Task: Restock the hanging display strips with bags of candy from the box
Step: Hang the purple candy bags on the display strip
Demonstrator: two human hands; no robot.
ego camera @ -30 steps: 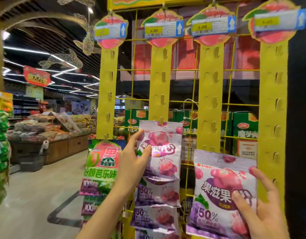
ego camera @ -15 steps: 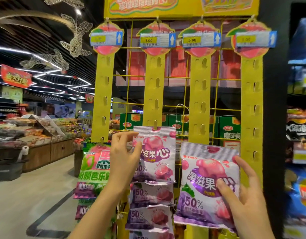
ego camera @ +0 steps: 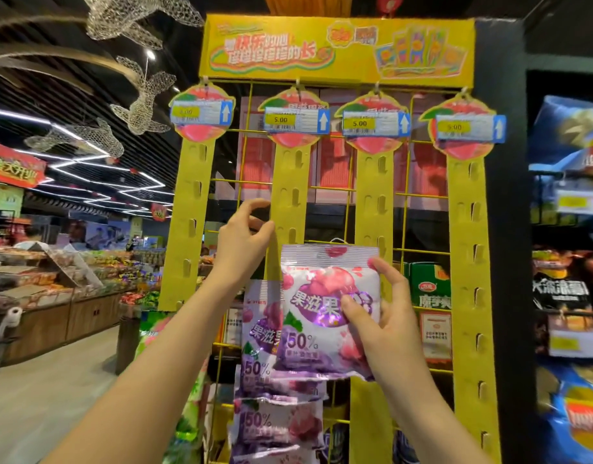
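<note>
At the second yellow strip (ego camera: 290, 209) from the left on the hanging rack, the left hand (ego camera: 243, 241) reaches up with thumb and forefinger curled toward the strip's left edge, seemingly steadying it; whether they truly pinch the card cannot be told. The right hand (ego camera: 377, 308) grips a purple-and-white candy bag (ego camera: 325, 309), thumb on its printed face and fingers (ego camera: 375, 264) wrapped behind its right edge, holding it upright with its long axis running 12 to 6 o'clock. The bag's striped header sits just below the hooks, so the free tab the left hand works near lies at about 11 o'clock from the bag's top. Hung bags (ego camera: 278, 413) of the same kind already fill the lower strip at 6 o'clock, partly hidden behind the held one. As I judge it, the coming move turns on lifting the bag's header hole up and slightly left onto the lowest free tab; the right hand carries, the left is nearer the tab. The box is not in view.
</note>
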